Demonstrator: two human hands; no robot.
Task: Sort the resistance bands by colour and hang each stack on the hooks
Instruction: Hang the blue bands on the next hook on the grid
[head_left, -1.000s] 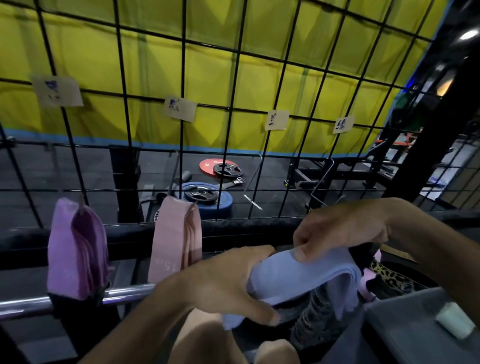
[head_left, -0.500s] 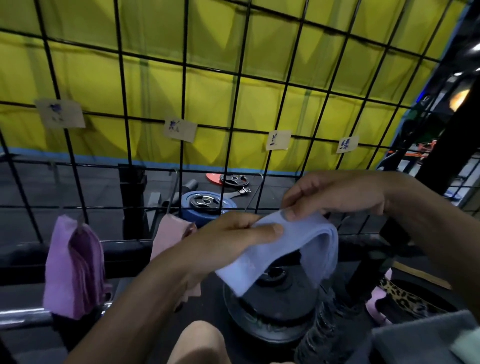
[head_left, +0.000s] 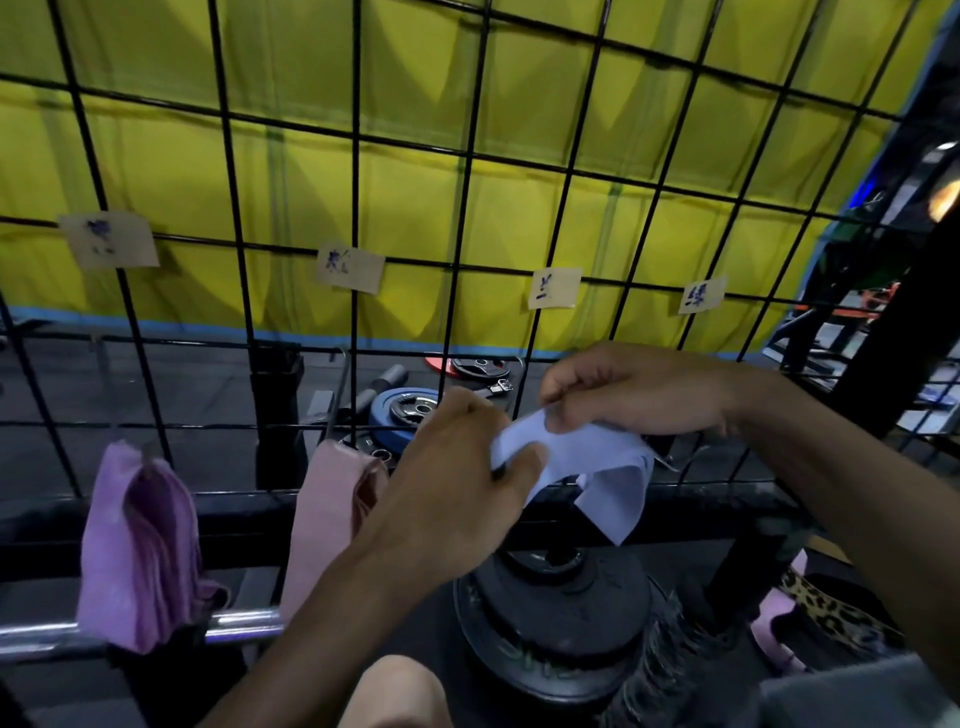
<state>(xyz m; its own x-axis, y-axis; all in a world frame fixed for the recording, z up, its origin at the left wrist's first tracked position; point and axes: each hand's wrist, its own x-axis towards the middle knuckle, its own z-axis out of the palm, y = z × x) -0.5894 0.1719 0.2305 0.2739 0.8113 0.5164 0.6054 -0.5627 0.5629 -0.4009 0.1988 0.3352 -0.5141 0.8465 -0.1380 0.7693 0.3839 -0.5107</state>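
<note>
Both hands hold a light blue resistance band (head_left: 605, 470) in front of the black wire grid (head_left: 467, 156). My left hand (head_left: 457, 478) pinches its left end, and my right hand (head_left: 634, 389) grips its top edge; the band's loop droops below them. A stack of purple bands (head_left: 137, 545) hangs on a hook at the lower left. Pink bands (head_left: 332, 514) hang on the hook to its right, partly behind my left forearm. Four paper labels are clipped to the grid; the third (head_left: 555, 288) sits just above my hands.
A stack of black weight plates (head_left: 550, 613) sits below my hands. A chrome bar (head_left: 244, 623) runs along the lower left. A leopard-print band (head_left: 831, 608) and pink fabric (head_left: 774, 634) lie at lower right. Behind the grid are floor plates (head_left: 400, 408) and a yellow wall.
My hands have lifted the blue band from low near the weight plates up toward the grid. The view has tilted upward, and the band has bunched tighter between my fingers.
</note>
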